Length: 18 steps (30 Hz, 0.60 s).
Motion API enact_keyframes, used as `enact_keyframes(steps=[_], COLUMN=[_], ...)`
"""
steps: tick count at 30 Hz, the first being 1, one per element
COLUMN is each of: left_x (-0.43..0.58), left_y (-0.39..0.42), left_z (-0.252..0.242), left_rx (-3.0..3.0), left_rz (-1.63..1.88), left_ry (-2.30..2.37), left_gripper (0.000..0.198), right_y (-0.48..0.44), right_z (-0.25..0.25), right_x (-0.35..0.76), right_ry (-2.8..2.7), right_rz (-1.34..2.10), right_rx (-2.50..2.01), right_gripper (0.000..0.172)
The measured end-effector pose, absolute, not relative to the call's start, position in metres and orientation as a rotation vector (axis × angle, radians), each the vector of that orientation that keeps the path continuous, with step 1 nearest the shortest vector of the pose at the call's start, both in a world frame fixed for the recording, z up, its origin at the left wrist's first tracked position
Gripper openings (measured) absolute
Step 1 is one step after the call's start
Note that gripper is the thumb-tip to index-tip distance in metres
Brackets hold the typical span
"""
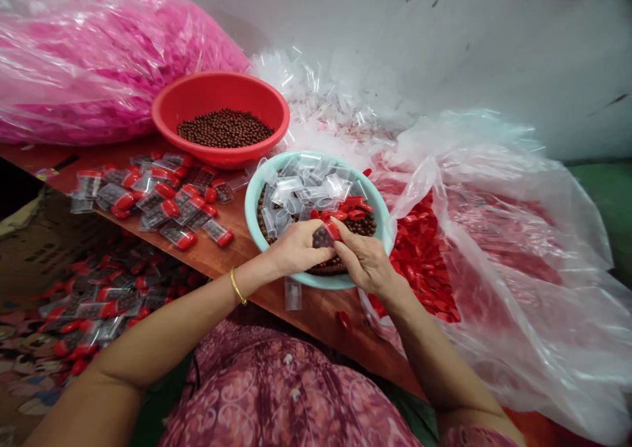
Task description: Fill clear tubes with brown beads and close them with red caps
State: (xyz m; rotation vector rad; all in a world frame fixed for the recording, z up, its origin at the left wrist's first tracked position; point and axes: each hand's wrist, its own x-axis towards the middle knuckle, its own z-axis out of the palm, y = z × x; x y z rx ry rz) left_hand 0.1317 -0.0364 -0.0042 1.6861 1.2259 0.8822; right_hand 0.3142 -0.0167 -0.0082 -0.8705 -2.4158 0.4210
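Observation:
Over the front of a pale green basin (253, 207), my left hand (295, 244) is closed around a clear plastic container (323, 236) with dark beads inside. Fingers of my right hand (366, 259) pinch the red cap (334, 228) at its end. Inside the basin lie clear empty sleeves (289, 190), several loose red caps (353, 207) and brown beads (364, 226). One clear sleeve (293, 294) rests on the table just in front of the basin, and a red cap (344, 320) lies to its right.
Behind stands a red basin (168, 108) of brown beads. Filled red-capped containers (168, 200) lie on the table at left, more (108, 302) lower down. A plastic bag of pink pieces (108, 58) is back left; an open bag of red caps (419, 256) is at right.

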Motion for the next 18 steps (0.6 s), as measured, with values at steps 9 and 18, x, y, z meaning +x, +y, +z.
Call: enact_keyframes(steps=[9, 18], left_x=[0.136, 0.135], left_y=[-0.035, -0.039], left_z=[0.007, 0.008], left_rx=[1.788, 2.090], left_rz=[0.637, 0.462], left_ry=[1.232, 1.250], left_gripper=[0.030, 0.015], right_y=[0.001, -0.001], right_z=[0.007, -0.001], right_x=[0.292, 0.269], right_ry=[-1.834, -1.899], right_rz=[0.758, 1.493], right_rx=[-1.143, -1.072], right_gripper=[0.061, 0.081])
